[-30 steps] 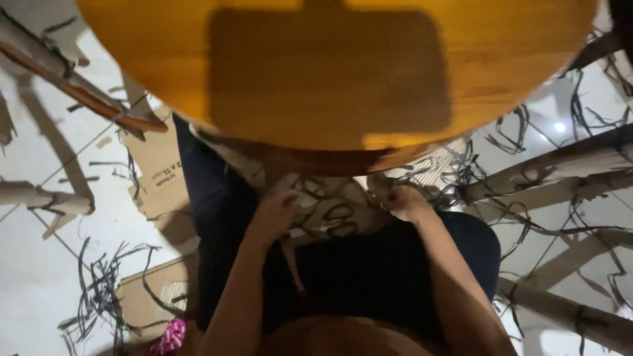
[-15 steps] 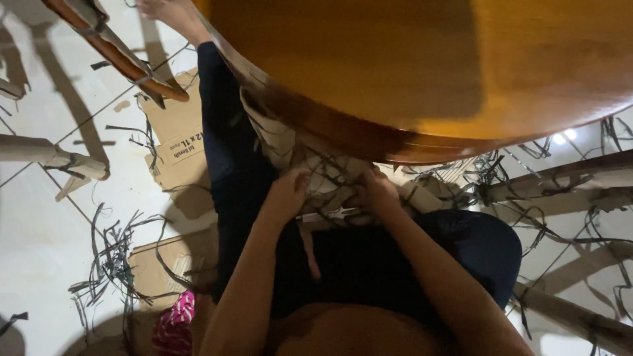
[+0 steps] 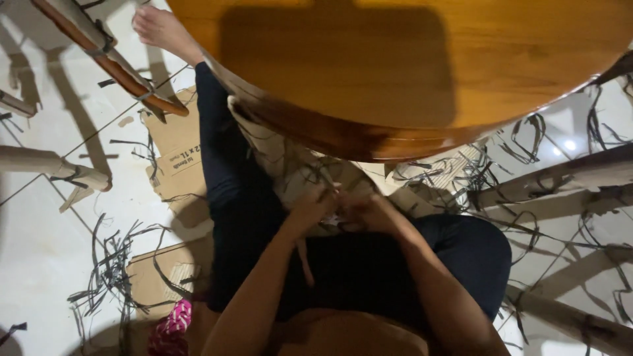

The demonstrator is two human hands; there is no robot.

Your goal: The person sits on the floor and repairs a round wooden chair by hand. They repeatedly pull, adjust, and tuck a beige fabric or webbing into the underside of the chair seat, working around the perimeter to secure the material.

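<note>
pinching pale woven strips (image 3: 300,173) – left hand (image 3: 310,209), right hand (image 3: 369,214) – under glossy round table (image 3: 409,72).

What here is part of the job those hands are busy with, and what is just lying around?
In use: left hand, right hand, the wrapped piece they grip, round wooden tabletop.

Lying about: cardboard sheets, black strips, wrapped legs, pink cloth.

head view | worn on head, aimed steeply down | lap seen close, under round tabletop (image 3: 409,59) edge | floor (image 3: 39,250) framed around
</note>
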